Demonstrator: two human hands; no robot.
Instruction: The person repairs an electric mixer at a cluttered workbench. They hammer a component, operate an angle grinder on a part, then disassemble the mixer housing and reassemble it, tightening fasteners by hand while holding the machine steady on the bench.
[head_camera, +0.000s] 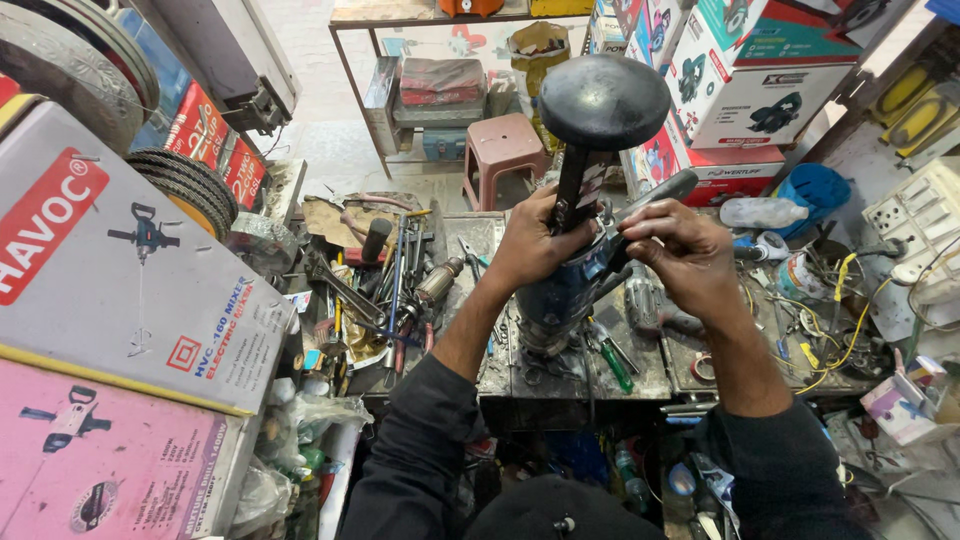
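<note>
Far left, cardboard tool boxes (120, 300) are stacked; next to them loose wrenches & pliers (385, 290) are strewn on the bench (560, 385). At centre a blue power tool (565, 295) is stood upright on the bench, long axis vertical, black round knob (603, 100) on top. The left hand (530, 245) is wrapped shut round the black stem below the knob. The right hand (680, 255), just right of the tool, is closed on its grey side handle (660, 192), which angles up-right. Both hands are equally near, on opp. sides.
</note>
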